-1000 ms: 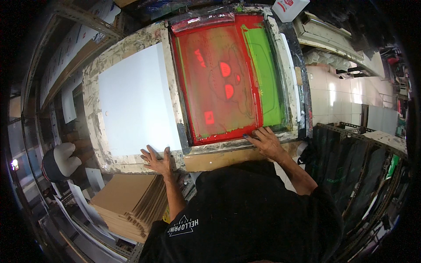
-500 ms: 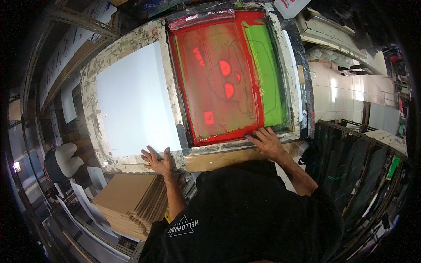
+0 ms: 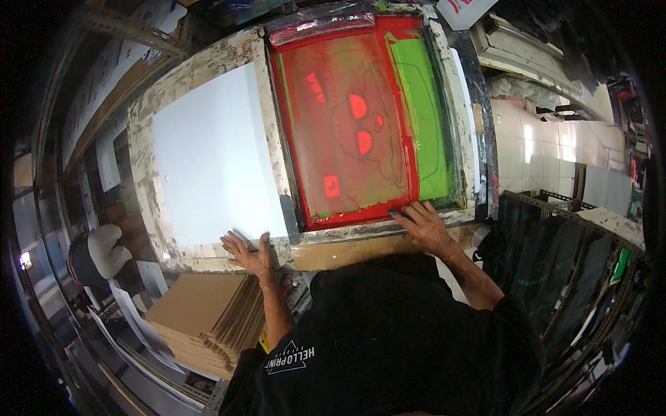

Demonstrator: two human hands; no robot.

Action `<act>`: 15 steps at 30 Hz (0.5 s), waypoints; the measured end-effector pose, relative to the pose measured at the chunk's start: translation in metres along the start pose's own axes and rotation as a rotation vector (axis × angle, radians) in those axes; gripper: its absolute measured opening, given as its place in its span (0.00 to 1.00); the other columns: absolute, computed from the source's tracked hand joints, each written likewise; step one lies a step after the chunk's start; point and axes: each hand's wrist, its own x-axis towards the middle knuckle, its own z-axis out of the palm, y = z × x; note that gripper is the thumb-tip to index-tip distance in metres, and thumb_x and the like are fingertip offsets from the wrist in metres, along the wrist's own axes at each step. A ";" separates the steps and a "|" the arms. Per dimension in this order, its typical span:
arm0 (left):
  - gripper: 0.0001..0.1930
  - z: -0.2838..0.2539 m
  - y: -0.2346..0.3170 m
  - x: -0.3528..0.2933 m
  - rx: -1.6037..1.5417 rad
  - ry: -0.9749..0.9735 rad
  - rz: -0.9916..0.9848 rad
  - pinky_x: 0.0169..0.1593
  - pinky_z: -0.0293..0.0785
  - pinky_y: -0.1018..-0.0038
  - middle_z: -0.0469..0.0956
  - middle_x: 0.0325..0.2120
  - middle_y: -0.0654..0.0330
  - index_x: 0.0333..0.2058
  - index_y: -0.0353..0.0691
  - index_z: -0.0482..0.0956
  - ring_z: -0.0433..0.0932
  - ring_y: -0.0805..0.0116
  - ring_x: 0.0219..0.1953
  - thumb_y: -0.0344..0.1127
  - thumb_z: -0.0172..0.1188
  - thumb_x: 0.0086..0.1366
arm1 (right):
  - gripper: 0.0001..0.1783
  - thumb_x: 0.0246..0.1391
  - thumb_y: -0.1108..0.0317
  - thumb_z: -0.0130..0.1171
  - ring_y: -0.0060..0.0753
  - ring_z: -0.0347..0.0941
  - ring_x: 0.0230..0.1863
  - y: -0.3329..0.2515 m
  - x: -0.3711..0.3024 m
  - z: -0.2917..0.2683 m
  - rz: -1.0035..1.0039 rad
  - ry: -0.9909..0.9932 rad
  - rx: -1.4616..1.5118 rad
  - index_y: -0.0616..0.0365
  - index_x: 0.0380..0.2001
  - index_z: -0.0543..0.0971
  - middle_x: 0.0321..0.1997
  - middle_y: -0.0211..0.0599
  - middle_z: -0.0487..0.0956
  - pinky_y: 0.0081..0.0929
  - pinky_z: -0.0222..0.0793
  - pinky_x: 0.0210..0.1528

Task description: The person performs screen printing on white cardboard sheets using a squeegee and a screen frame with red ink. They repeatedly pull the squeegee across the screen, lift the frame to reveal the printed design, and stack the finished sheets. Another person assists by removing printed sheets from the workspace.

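Observation:
A screen printing frame [image 3: 378, 231] lies over the right side of the worktable, its mesh [image 3: 312, 149] coated with red ink, with a bright green strip at the right. My right hand [image 3: 428, 227] is closed over the near rim of this frame, toward its right corner, with dark ink on a fingertip. To the left, a white sheet [image 3: 215, 159] lies flat on the paint-stained board [image 3: 149, 208]. My left hand [image 3: 251, 258] is spread open at the sheet's near edge, fingers stretched, touching sheet and board. Its palm side is hidden.
Brown cardboard sheets [image 3: 201, 305] are stacked below left, beside my left forearm. A metal rack [image 3: 125, 31] stands at the far left, and another rack [image 3: 590, 222] with dark panels at the right. A white container [image 3: 461, 10] sits by the frame's far right corner.
My left hand has shifted very slightly left along the sheet's edge. My right hand, the frame and the sheet look almost unchanged.

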 end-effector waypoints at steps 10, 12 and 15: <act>0.53 -0.030 0.061 -0.024 -0.136 -0.108 0.633 0.67 0.46 0.46 0.64 0.63 0.43 0.64 0.36 0.63 0.55 0.44 0.69 0.73 0.60 0.50 | 0.35 0.37 0.74 0.64 0.41 0.68 0.51 -0.009 0.000 -0.019 0.032 0.033 0.053 0.56 0.55 0.74 0.46 0.39 0.72 0.39 0.62 0.53; 0.51 -0.018 0.075 -0.031 -0.232 -0.118 0.642 0.65 0.52 0.50 0.69 0.59 0.44 0.61 0.33 0.66 0.63 0.47 0.64 0.70 0.63 0.50 | 0.36 0.37 0.72 0.66 0.41 0.67 0.50 -0.013 0.000 -0.031 0.022 0.019 0.033 0.56 0.57 0.73 0.47 0.39 0.72 0.39 0.62 0.52; 0.47 -0.003 0.074 -0.040 -0.397 -0.063 0.576 0.61 0.58 0.54 0.74 0.54 0.45 0.58 0.30 0.68 0.72 0.49 0.56 0.65 0.66 0.51 | 0.37 0.37 0.71 0.67 0.42 0.68 0.50 -0.017 0.000 -0.046 0.007 0.008 0.019 0.56 0.57 0.72 0.47 0.40 0.72 0.40 0.62 0.52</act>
